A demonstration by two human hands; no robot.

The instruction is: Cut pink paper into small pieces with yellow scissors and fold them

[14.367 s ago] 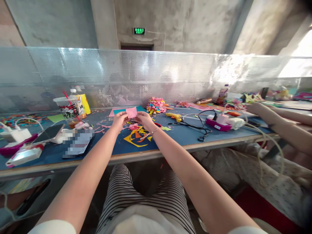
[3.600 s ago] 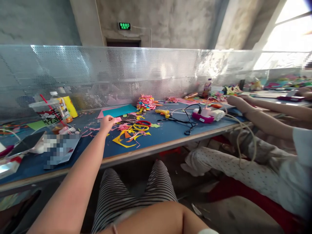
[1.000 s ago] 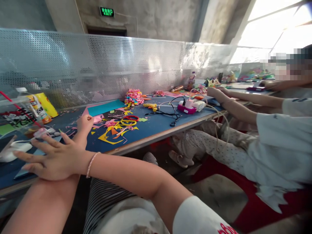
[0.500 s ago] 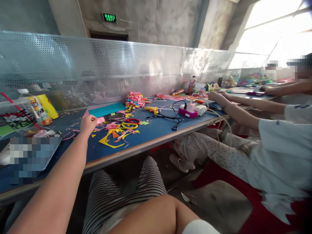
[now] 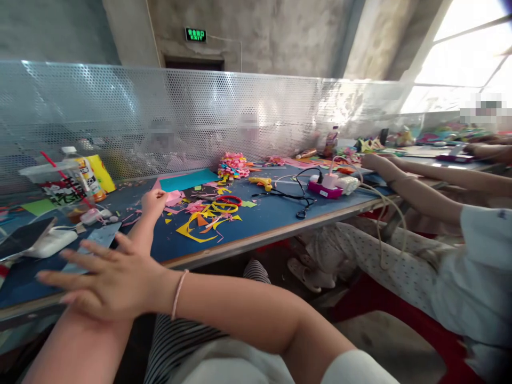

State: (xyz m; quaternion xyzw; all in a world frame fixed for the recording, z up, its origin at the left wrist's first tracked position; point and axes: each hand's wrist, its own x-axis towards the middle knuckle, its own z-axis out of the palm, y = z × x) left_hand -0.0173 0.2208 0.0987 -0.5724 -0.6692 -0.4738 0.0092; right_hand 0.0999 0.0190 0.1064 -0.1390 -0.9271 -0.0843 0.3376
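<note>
My left hand (image 5: 154, 205) is over the blue table, fingers pinched beside a pink paper piece (image 5: 175, 198); what they hold, if anything, is too small to make out. Spread wide, my right hand (image 5: 108, 277) lies across my left forearm and holds nothing. A teal sheet (image 5: 190, 180) lies behind the left hand. To its right are yellow-handled scissors (image 5: 224, 206), red-handled scissors (image 5: 231, 199) and yellow paper scraps (image 5: 196, 232). Farther back stands a bundle of folded pink and yellow paper (image 5: 233, 166).
At left are a cup with a red straw (image 5: 66, 186), a bottle (image 5: 69, 152) and a white charger (image 5: 54, 242). A yellow glue gun (image 5: 262, 183) and purple power strip (image 5: 325, 189) with cables lie at right. Another person's arm (image 5: 424, 192) reaches over the table.
My right hand has come up from the lap, open, onto my left forearm. The left hand stays by the pink paper. The view has swung slightly left.
</note>
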